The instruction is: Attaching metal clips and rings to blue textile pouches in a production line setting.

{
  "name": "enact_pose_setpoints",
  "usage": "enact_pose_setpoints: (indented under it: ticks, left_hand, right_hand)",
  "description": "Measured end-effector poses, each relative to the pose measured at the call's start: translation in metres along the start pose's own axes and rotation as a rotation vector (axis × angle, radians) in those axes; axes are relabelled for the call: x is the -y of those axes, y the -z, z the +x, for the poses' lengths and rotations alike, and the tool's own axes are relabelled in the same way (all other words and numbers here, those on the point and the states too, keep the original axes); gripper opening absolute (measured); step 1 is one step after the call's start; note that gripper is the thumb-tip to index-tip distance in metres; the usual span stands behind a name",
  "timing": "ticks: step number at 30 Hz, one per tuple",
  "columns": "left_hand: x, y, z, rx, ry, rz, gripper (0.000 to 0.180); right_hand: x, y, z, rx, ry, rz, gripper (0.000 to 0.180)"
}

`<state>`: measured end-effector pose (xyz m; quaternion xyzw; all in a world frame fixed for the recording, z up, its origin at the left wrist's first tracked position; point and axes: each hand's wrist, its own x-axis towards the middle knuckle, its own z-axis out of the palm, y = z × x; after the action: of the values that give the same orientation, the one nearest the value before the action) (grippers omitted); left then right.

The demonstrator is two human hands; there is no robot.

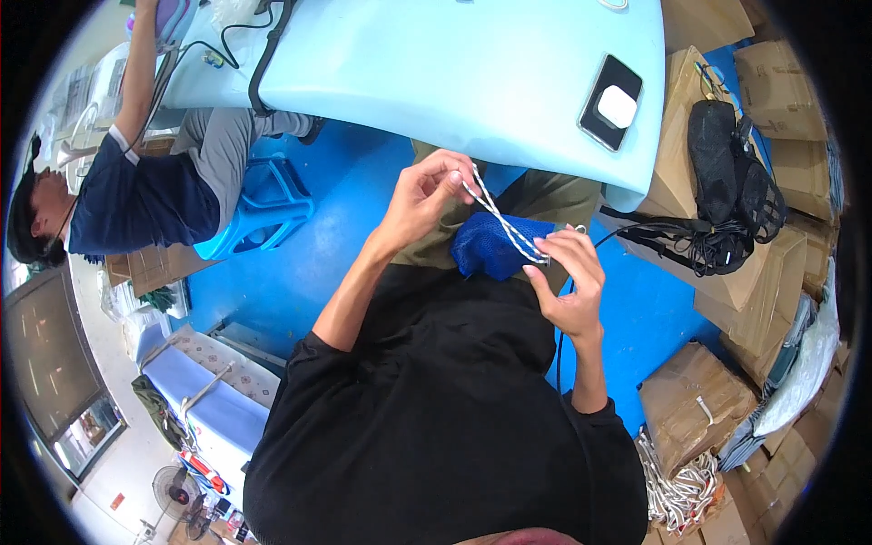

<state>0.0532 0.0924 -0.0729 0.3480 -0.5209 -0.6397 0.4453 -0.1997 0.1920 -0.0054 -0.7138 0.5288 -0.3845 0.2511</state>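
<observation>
A thin white cord [498, 214] with dark flecks runs doubled between my hands, its strands crossing midway. My left hand [427, 195] pinches the upper end between thumb and fingertips. Lower down and to the right, my right hand [576, 280] has its thumb and fingers closed around the other end; the fingertips partly hide it. Beneath the cord, a blue mesh bag [490, 247] lies on my lap, below the near edge of the table.
A light blue table [409, 73] stands ahead, with a phone [595, 123] under a white case [618, 106]. Cardboard boxes [699, 391], a black mesh bag [713, 150] and bundled white cords [681, 486] lie to the right. Another person [150, 200] sits at left by a blue stool [268, 209].
</observation>
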Motion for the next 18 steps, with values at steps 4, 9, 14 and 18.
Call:
enact_pose_setpoints:
  ticks: [4,9,14,18]
  left_hand:
    - [-0.017,-0.011,-0.004,0.037,0.091,-0.163,0.022]
    - [-0.023,-0.022,-0.001,-0.012,-0.007,-0.103,0.02]
    - [-0.031,-0.022,-0.001,-0.075,-0.042,-0.018,0.028]
    - [-0.037,-0.023,-0.012,-0.087,0.046,0.098,0.03]
  right_hand:
    - [0.013,-0.014,0.01,0.002,-0.1,-0.169,0.024]
    - [0.013,-0.033,0.023,0.05,-0.062,-0.037,0.012]
    - [0.008,-0.038,0.023,0.014,-0.201,0.005,0.012]
    - [0.008,-0.03,0.021,0.081,-0.329,0.087,0.016]
